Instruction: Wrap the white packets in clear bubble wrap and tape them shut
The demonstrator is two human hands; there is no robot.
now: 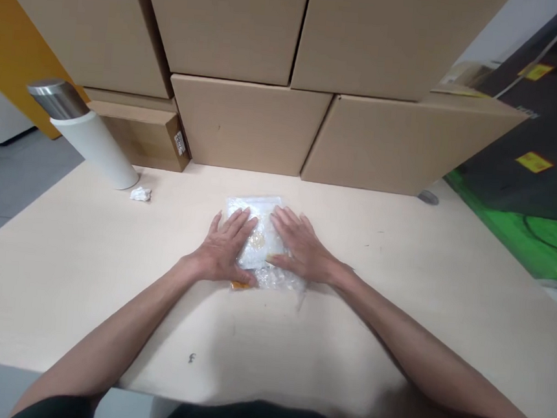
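The clear bag (260, 240) lies flat mid-bench (398, 291), its long axis running away from the person. The left hand (223, 250) and right hand (302, 247) press on it palms-down, fingers spread flat, gripping nothing.

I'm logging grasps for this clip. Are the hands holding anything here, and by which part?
Nothing is gripped. The left hand and right hand lie flat, palms down, on the clear plastic bag, pressing its left and right sides against the table.

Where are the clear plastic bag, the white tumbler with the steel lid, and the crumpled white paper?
clear plastic bag (257, 233), head view, middle between the hands
white tumbler with steel lid (99, 144), head view, white body
crumpled white paper (141, 194), head view, its centre
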